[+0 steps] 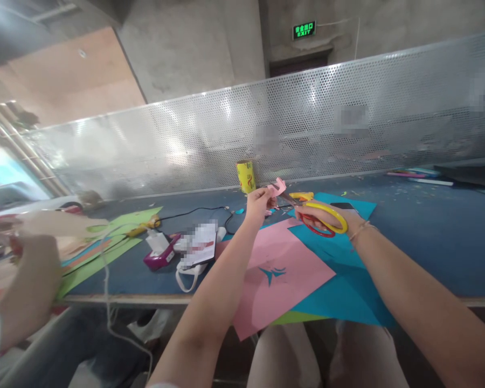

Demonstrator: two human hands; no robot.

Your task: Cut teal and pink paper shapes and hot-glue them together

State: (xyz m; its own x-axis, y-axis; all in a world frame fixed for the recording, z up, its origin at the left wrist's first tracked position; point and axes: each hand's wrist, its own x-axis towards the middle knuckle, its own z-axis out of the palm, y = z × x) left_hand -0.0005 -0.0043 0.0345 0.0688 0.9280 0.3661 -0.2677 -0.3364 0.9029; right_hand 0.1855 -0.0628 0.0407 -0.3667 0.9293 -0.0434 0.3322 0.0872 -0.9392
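My left hand point(260, 202) pinches a small piece of pink paper point(281, 186) above the table. In my right hand point(312, 215) is a pair of scissors point(334, 217) with yellow and red handles, its blades pointing left at the pink piece. Whether the blades are touching the paper is too small to tell. Below my hands lies a pink sheet point(285, 253) with a small shape cut out of it. Blue sheets point(347, 280) lie under it, and a green edge point(299, 318) pokes out beneath.
A yellow patterned roll point(246, 177) stands by the perforated metal screen point(202, 145). Left of my arm are a phone point(202, 245), a purple power strip point(161, 258) and cables. A co-worker's arm point(34, 285) reaches over coloured paper point(81, 272) at far left. Pens point(412, 174) lie at right.
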